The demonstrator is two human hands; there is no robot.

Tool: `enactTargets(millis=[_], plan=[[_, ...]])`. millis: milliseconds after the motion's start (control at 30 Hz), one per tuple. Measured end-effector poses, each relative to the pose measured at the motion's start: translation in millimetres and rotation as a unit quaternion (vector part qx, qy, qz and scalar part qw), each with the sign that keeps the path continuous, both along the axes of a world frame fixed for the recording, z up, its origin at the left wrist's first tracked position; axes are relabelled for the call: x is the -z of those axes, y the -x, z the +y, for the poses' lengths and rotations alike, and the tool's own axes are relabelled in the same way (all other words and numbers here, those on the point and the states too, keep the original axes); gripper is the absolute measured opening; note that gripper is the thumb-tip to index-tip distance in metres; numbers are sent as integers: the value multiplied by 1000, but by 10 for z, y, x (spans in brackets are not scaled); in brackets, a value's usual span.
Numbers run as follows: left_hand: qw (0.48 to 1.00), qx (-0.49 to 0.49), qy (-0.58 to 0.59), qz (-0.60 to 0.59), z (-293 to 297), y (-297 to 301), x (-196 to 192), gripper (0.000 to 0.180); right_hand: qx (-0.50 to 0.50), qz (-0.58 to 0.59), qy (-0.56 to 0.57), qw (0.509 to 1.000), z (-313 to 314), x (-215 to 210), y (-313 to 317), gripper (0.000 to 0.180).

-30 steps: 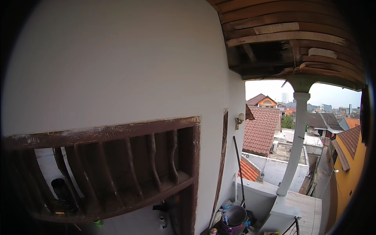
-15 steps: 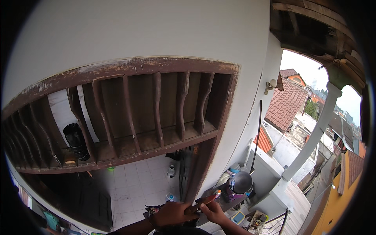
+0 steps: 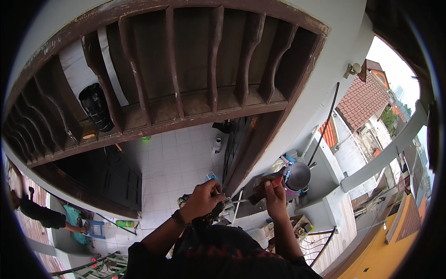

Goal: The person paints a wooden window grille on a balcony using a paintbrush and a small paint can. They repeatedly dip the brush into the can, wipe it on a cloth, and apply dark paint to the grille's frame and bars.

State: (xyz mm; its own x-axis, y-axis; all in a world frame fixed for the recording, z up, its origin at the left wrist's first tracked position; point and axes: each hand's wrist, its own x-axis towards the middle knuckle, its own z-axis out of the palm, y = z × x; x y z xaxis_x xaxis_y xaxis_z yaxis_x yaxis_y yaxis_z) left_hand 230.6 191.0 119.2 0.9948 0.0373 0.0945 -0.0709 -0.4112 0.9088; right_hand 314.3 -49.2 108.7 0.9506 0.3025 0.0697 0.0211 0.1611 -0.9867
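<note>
In front of my chest my two hands are apart. My right hand point(image 3: 276, 199) is closed, thumb up, round a red-handled tool point(image 3: 279, 179). A dark brown, flat part of it reaches down toward my left hand; its exact kind is unclear. My left hand point(image 3: 202, 201), with a dark bracelet at its wrist, has its fingers curled together in a pinch. Whatever sits between them, if anything, cannot be made out. Ahead is a brown wooden frame point(image 3: 204, 116) with wavy upright slats and worn paint. A black wrapped object point(image 3: 96, 107) stands between two slats.
Beneath the frame is a white tiled floor point(image 3: 167, 162) with a dark door point(image 3: 107, 176). A wok point(image 3: 297, 176) and other goods stand at right beside a white wall. At far left another person's dark sleeve point(image 3: 44, 214) is near a blue stool point(image 3: 96, 229). A green metal ladder point(image 3: 109, 267) shows below.
My view has tilted down, so the frame sits higher. My hands, together before, have separated; the right one has moved right with the red-handled tool, and more of both forearms shows.
</note>
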Motion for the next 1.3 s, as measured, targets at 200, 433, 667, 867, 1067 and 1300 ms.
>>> enactTargets(millis=[200,433,667,867,1067,1300], plan=[[980,-34,184,-72,-100,-75,-149,16,-144,26,138,980,261,277,124,28],[939,-70,326,-86,-71,-89,-265,17,-236,-32,109,965,585,256,313,42],[921,-116,341,-150,282,-178,291,42,-174,17,109,979,644,3,223,19],[798,86,566,188,172,243,1209,66,-93,-83,130,984,762,-356,-13,19],[946,42,241,214,223,294,1292,50,-74,-48,256,963,616,-414,-454,22],[968,-156,81,180,709,774,2351,50,-81,-139,467,869,606,-317,-732,36]])
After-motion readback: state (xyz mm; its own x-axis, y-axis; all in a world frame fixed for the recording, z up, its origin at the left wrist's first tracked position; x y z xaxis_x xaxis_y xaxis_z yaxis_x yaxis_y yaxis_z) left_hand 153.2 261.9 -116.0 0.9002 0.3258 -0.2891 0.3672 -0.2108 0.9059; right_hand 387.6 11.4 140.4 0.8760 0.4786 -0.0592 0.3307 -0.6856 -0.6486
